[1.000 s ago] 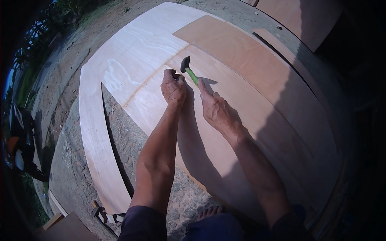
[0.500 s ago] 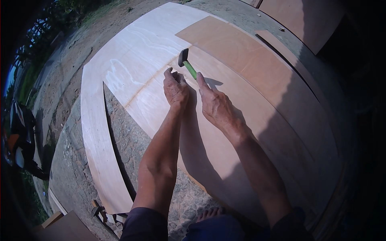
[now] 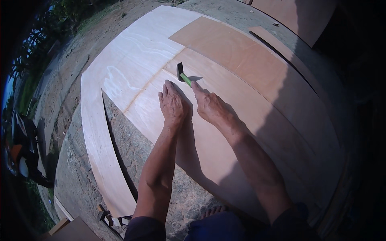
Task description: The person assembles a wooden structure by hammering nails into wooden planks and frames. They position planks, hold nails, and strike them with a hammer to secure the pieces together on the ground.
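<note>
My right hand (image 3: 213, 107) is wrapped round the green handle of a hammer (image 3: 180, 71), whose dark head is low over a plywood sheet (image 3: 229, 140). Just left of it, my left hand (image 3: 173, 105) rests on the plywood with its fingers stretched forward and nothing visible in them. A brown seam line (image 3: 145, 89) crosses the wood ahead of the fingertips. Beside the hammer head, a short thin strip or raised edge shows on the wood; I cannot make out what it is.
A darker plywood piece (image 3: 233, 52) lies along the far right of the sheet. A pale curved strip (image 3: 100, 156) runs down the left, with rough stony ground (image 3: 132, 132) showing in the gap. A motorcycle (image 3: 24, 148) stands far left; another board (image 3: 297, 18) lies at the upper right.
My left hand has gone from a pinch near the seam to lying flatter, slightly nearer me. The hammer head has moved slightly down and left.
</note>
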